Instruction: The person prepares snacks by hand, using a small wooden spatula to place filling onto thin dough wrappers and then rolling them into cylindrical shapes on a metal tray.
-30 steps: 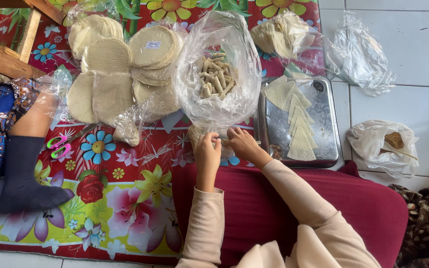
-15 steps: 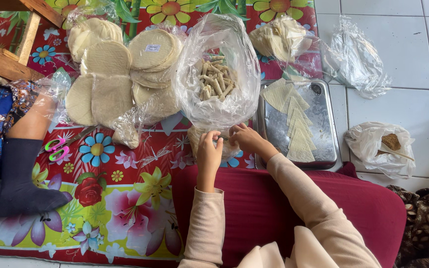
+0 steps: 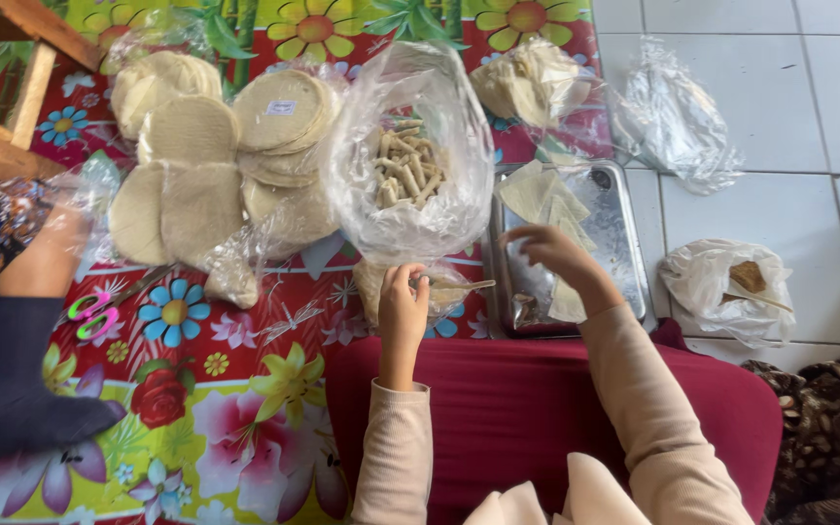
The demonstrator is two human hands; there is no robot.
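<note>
Right hand [image 3: 551, 255] moved onto tray's [image 3: 624, 243] upright wrappers [image 3: 542, 199].

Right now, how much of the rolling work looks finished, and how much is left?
Done: a clear bag holds many finished rolls. In hand: the left hand pinches a small piece just below that bag, while the right hand reaches over the metal tray of cut wrapper triangles. Left: stacks of round wrappers lie bagged, so plenty seems left.
</note>
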